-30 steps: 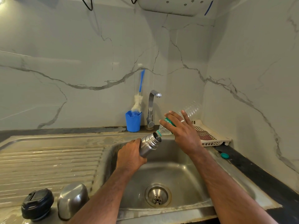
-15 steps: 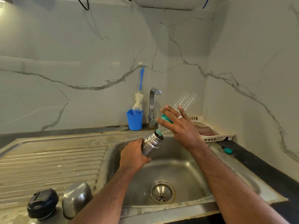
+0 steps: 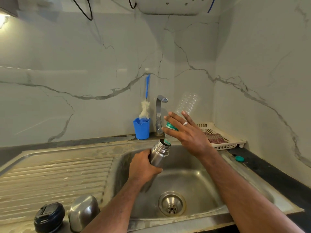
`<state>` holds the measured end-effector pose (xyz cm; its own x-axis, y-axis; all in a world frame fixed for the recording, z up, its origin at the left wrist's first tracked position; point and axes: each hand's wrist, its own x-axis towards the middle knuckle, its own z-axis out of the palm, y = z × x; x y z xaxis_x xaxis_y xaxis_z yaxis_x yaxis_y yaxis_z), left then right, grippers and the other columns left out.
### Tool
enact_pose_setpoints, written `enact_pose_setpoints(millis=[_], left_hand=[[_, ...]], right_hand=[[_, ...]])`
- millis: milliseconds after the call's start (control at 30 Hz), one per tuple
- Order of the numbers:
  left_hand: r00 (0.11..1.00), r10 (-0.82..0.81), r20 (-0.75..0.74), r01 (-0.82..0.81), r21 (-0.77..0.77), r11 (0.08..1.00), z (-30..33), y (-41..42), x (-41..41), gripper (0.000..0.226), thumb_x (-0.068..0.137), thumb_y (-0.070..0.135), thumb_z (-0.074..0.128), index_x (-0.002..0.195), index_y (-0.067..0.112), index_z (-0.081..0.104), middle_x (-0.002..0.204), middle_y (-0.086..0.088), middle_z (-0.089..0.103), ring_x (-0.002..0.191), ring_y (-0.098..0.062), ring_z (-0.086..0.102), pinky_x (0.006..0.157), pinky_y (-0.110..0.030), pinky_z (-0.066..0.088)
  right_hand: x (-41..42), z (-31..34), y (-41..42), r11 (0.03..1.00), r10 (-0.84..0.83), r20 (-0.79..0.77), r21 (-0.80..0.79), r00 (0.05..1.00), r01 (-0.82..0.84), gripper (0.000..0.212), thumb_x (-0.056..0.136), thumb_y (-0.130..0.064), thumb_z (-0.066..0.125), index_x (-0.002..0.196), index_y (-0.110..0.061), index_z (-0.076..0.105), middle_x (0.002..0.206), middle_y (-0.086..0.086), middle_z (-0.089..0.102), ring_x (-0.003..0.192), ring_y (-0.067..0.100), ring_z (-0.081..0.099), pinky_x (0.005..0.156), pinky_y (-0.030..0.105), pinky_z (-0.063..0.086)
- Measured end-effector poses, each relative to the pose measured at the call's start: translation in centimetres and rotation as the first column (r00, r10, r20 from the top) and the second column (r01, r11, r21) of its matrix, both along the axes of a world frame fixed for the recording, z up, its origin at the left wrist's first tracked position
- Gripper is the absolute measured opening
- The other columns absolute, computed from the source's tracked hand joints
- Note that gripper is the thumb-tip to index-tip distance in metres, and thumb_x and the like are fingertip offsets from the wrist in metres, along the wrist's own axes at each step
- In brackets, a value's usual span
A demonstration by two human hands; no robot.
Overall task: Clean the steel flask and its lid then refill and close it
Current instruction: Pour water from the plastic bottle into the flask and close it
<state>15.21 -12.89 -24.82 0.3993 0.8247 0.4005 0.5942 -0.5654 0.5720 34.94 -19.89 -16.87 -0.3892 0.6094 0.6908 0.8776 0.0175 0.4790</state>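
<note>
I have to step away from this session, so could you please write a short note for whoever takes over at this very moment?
Left hand grips the steel flask, tilted over the sink, mouth open.
Right hand holds a clear plastic bottle upended, its neck at the flask's mouth: refilling is under way. Whether water is flowing cannot be seen.
The black stopper and steel cup lid stand on the drainboard at front left. The bottle's small green cap lies on the counter to the right.
Left to do: finish filling, set the bottle down, then fit the stopper and lid.
</note>
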Motion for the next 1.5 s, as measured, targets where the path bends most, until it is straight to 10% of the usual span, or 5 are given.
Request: enact_pose_setpoints(millis=[233, 333, 500, 633, 1500], left_hand=[[0.998, -0.018, 0.057, 0.020, -0.033, 0.999, 0.0, 0.4, 0.1, 0.071, 0.057, 0.043, 0.094, 0.118, 0.025, 0.063, 0.110, 0.007, 0.069, 0.097, -0.010, 0.062, 0.091, -0.036, 0.056], [0.994, -0.003, 0.105, 0.010, -0.062, 0.998, 0.0, 0.5, 0.0, 0.069, 0.059, 0.041, 0.094, 0.118, 0.025, 0.063, 0.112, 0.007, 0.069, 0.096, -0.009, 0.061, 0.092, -0.032, 0.054], [0.944, 0.104, 0.312, -0.081, -0.085, 0.993, 1.9, 0.0, -1.0, 0.064, 0.060, 0.030, 0.096, 0.116, 0.021, 0.067, 0.107, 0.007, 0.073, 0.084, -0.006, 0.064, 0.082, -0.024, 0.054], [0.852, 0.196, 0.485, -0.193, -0.056, 0.980, 5.1, -0.9, -1.9, 0.053, 0.061, 0.034, 0.094, 0.106, 0.023, 0.068, 0.090, 0.011, 0.069, 0.071, 0.002, 0.061, 0.059, -0.014, 0.042], [0.817, 0.462, 0.344, -0.438, -0.152, 0.886, 9.7, 5.0, -20.2, 0.059, 0.056, 0.033, 0.096, 0.102, 0.012, 0.067, 0.093, -0.001, 0.070, 0.079, -0.013, 0.067, 0.066, -0.029, 0.056]], right_hand=[[0.0, 1.7, 0.4, 0.998, -0.063, 0.010, -0.016, 0.998, 0.063, 0.076, 0.071, -0.002, 0.083, 0.138, -0.027, 0.060, 0.156, 0.008, 0.044, 0.150, 0.027, 0.031, 0.126, 0.042, -0.003], [-1.1, 1.7, 0.9, 0.988, -0.155, -0.250, -0.060, 0.956, 0.144, 0.079, 0.072, 0.008, 0.076, 0.138, -0.033, 0.058, 0.150, 0.002, 0.050, 0.144, 0.024, 0.039, 0.125, 0.045, 0.008], [-4.7, -1.7, 1.0, 0.999, -0.037, -0.882, -0.031, 0.471, 0.020, 0.080, 0.072, -0.001, 0.079, 0.140, -0.032, 0.052, 0.131, -0.004, 0.062, 0.122, 0.020, 0.057, 0.102, 0.045, 0.049], [-7.5, -3.6, 1.2, 0.990, 0.088, -0.989, 0.074, 0.121, -0.116, 0.079, 0.069, -0.018, 0.091, 0.134, -0.031, 0.049, 0.108, -0.015, 0.062, 0.103, 0.012, 0.063, 0.091, 0.036, 0.053], [-13.4, -4.6, 1.8, 0.873, -0.031, -0.910, -0.226, 0.413, -0.432, 0.065, 0.069, -0.037, 0.089, 0.115, -0.051, 0.045, 0.103, -0.020, 0.064, 0.093, -0.001, 0.063, 0.082, 0.028, 0.053]])
